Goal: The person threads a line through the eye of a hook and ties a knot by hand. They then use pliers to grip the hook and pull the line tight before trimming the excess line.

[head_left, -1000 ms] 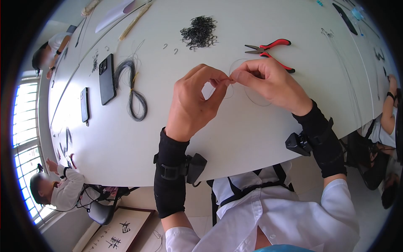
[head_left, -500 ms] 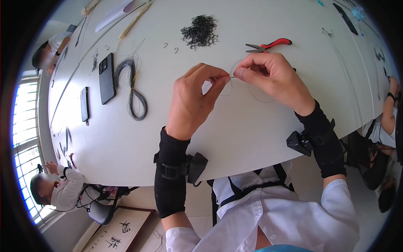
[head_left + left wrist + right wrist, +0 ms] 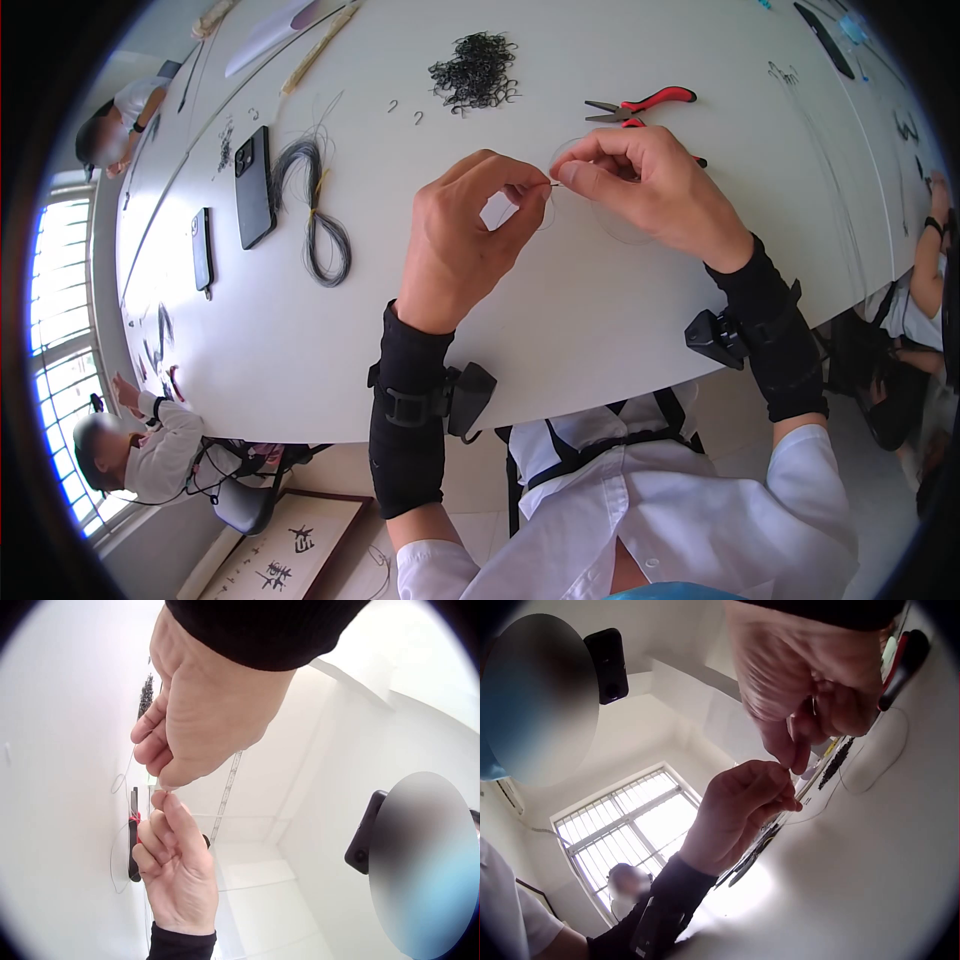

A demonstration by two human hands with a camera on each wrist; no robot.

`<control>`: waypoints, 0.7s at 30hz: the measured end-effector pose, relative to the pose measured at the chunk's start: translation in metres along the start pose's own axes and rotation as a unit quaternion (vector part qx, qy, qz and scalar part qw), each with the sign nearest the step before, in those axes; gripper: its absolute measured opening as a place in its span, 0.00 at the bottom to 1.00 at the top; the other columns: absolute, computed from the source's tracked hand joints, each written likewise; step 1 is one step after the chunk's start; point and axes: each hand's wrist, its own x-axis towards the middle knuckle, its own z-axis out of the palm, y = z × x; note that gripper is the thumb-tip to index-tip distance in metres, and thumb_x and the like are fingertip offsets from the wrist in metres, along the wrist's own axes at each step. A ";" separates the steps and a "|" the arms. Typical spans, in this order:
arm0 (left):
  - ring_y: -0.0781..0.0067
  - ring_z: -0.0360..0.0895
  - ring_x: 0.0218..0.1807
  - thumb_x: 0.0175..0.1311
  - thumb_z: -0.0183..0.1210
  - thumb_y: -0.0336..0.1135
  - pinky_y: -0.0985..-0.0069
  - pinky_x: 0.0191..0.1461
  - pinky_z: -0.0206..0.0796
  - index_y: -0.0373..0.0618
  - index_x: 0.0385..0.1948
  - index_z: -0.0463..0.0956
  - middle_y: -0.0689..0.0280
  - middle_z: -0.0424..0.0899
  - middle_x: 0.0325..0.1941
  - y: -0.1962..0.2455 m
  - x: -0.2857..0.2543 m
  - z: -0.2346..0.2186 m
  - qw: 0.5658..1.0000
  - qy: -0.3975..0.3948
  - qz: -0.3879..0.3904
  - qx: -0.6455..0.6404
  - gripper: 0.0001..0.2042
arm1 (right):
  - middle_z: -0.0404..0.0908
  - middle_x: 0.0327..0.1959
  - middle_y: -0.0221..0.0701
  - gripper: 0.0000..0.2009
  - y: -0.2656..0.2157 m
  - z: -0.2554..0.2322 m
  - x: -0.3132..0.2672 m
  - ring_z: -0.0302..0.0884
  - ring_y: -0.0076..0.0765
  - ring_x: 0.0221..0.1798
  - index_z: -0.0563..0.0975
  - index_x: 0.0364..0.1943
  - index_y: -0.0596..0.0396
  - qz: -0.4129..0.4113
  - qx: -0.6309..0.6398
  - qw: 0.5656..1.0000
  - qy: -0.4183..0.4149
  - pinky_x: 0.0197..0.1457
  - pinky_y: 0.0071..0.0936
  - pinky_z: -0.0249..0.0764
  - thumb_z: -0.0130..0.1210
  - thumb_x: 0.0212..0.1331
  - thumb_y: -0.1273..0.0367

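In the head view, my left hand pinches a small dark piece, which looks like a hook, between thumb and forefinger. Close by on the right, my right hand pinches thin clear line, with its thumb and forefinger almost meeting the left fingertips. Loops of the line hang below the hands in the right wrist view. From the left wrist view, the left hand is above and the right hand below, tips together. The exact join of line and hook is hidden by the fingertips.
Red-handled pliers lie just beyond the right hand, partly covered by it. A pile of black hooks sits farther back. Left of the hands are a coiled bundle of line and two phones. Other people sit around the table.
The right hand has shifted slightly up and to the right, over the lower pliers handle. The fingertips, together at first, parted a little, and a small dark piece shows between them.
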 end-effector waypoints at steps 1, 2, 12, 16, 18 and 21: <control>0.70 0.84 0.35 0.58 0.67 0.21 0.75 0.40 0.75 0.37 0.35 0.82 0.61 0.86 0.33 -0.001 0.000 0.001 1.000 0.003 0.004 -0.006 0.05 | 0.76 0.27 0.18 0.10 0.002 0.000 0.000 0.67 0.11 0.31 0.84 0.40 0.60 -0.003 0.009 1.000 -0.001 0.36 0.15 0.65 0.62 0.68 0.66; 0.69 0.85 0.34 0.57 0.66 0.20 0.75 0.38 0.76 0.37 0.35 0.82 0.61 0.85 0.33 -0.002 0.000 0.001 1.000 0.006 0.009 -0.011 0.06 | 0.77 0.28 0.18 0.10 0.001 0.000 0.000 0.68 0.11 0.31 0.84 0.41 0.60 0.006 0.017 1.000 -0.010 0.37 0.15 0.66 0.62 0.68 0.65; 0.68 0.84 0.37 0.59 0.65 0.21 0.73 0.43 0.76 0.38 0.37 0.83 0.61 0.86 0.35 0.001 0.003 0.000 0.999 0.026 0.034 -0.014 0.06 | 0.83 0.31 0.24 0.12 -0.001 0.001 0.000 0.75 0.16 0.33 0.84 0.41 0.63 0.025 0.071 0.997 -0.024 0.38 0.17 0.71 0.62 0.68 0.66; 0.67 0.84 0.37 0.59 0.66 0.21 0.73 0.43 0.76 0.38 0.38 0.83 0.60 0.86 0.35 0.003 0.001 -0.001 0.999 0.008 0.036 -0.002 0.07 | 0.83 0.31 0.24 0.12 -0.003 0.001 -0.001 0.75 0.16 0.33 0.84 0.41 0.63 0.033 0.073 0.996 -0.025 0.38 0.17 0.70 0.62 0.68 0.65; 0.66 0.84 0.36 0.58 0.66 0.21 0.72 0.41 0.76 0.38 0.37 0.83 0.59 0.85 0.34 0.001 0.000 0.000 0.999 -0.002 0.036 0.003 0.07 | 0.79 0.30 0.20 0.11 0.000 0.002 -0.001 0.71 0.12 0.33 0.83 0.41 0.61 0.033 0.071 0.996 -0.034 0.38 0.14 0.67 0.62 0.69 0.64; 0.66 0.84 0.35 0.57 0.65 0.20 0.73 0.41 0.76 0.37 0.35 0.82 0.59 0.85 0.33 0.000 0.000 0.000 1.000 -0.002 0.027 0.003 0.06 | 0.78 0.30 0.18 0.11 0.000 0.002 0.000 0.69 0.10 0.33 0.83 0.42 0.60 0.035 0.066 0.996 -0.039 0.38 0.13 0.66 0.61 0.70 0.64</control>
